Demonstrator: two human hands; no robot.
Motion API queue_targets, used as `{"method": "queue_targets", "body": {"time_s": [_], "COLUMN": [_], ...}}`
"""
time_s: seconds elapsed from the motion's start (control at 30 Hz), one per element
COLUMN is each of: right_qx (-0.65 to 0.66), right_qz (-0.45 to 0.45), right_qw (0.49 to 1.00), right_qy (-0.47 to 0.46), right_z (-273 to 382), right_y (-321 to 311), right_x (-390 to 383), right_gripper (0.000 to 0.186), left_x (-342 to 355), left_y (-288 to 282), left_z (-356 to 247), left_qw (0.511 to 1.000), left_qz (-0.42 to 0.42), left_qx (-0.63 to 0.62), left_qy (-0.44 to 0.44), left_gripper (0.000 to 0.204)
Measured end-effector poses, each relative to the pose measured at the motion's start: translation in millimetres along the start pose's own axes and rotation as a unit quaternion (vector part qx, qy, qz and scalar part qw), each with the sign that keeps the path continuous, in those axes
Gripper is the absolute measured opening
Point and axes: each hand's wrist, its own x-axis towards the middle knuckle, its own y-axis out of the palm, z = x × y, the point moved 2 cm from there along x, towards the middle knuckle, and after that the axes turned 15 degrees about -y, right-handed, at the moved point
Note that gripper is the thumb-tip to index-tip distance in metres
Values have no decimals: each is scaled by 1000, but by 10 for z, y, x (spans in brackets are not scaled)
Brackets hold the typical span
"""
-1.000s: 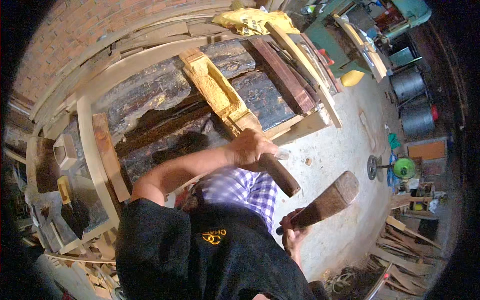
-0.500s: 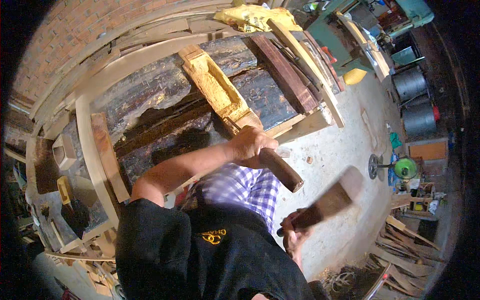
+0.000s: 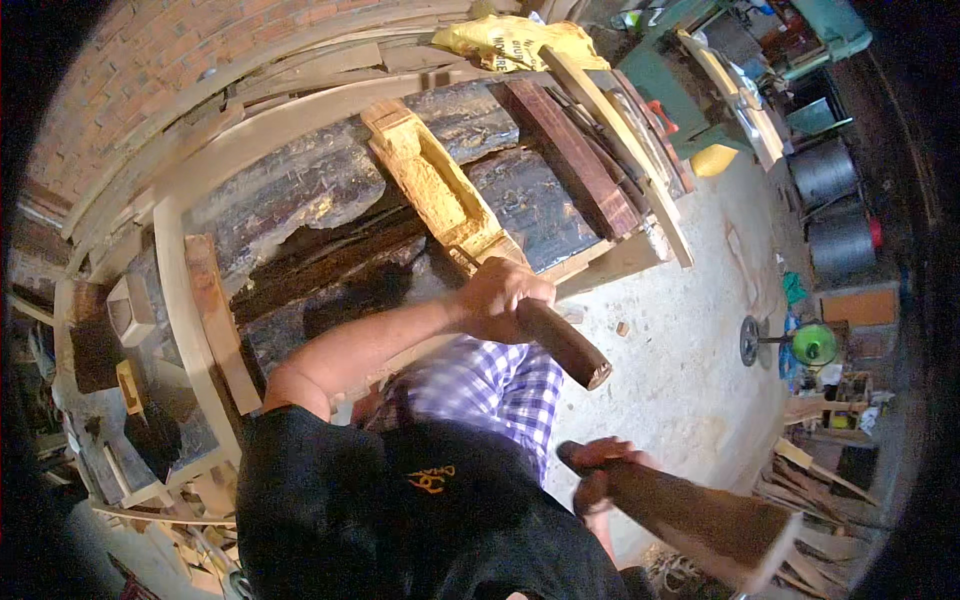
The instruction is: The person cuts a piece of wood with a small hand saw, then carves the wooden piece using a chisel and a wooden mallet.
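A pale yellow wooden block (image 3: pixel 430 185) with a long hollow cut into it lies across the dark, rough timber bench (image 3: pixel 290 200). My left hand (image 3: pixel 506 298) is closed around a chisel (image 3: pixel 566 346) at the block's near end. The chisel's thick round brown handle sticks out toward the lower right; its cutting end is mostly hidden by my hand and the block. Lower right, my right hand (image 3: pixel 603 468) grips the narrow handle of a brown wooden mallet (image 3: pixel 695 512). Its broad, slightly blurred head points down and right, well apart from the chisel.
A dark reddish beam (image 3: pixel 570 155) and a long pale strip (image 3: pixel 610 130) lie right of the block. Behind the bench rests a yellow bag (image 3: pixel 515 42). A green fan (image 3: pixel 813 344) stands on the right, above scrap wood (image 3: pixel 830 475). A hollow pale box (image 3: pixel 130 310) sits at left.
The mallet has swung from pointing up and right to pointing down and right, its head farther from the chisel. My left hand keeps its hold on the chisel at the block's end.
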Motion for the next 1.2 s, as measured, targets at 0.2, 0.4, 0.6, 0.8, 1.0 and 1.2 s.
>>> {"method": "queue_targets", "body": {"time_s": [0.2,0.4,0.6,0.8,1.0,1.2], "right_qx": [-69,-52,19,-96,-5,7], "right_qz": [-16,55,-94,56,-136,-123], "right_qw": [978,982,993,970,979,980], "right_qy": [194,170,61,217,154,154], "right_z": [18,27,36,-179,-78,-17], "right_y": [118,278,151,195,19,40], "right_x": [20,143,193,48,94,-15], "right_gripper": [26,36,20,28,27,34], "left_x": [-5,-5,-14,-54,8,95], "left_y": [22,-13,-33,30,50,-1], "left_z": [60,52,83,100,38,-230], "left_qw": [1000,1000,1000,998,996,958], "left_qz": [-4,-1,-6,-13,4,-281], "left_qx": [28,19,25,53,81,53], "left_qy": [-6,10,10,37,27,-2], "left_gripper": [22,22,23,23,16,15]}}
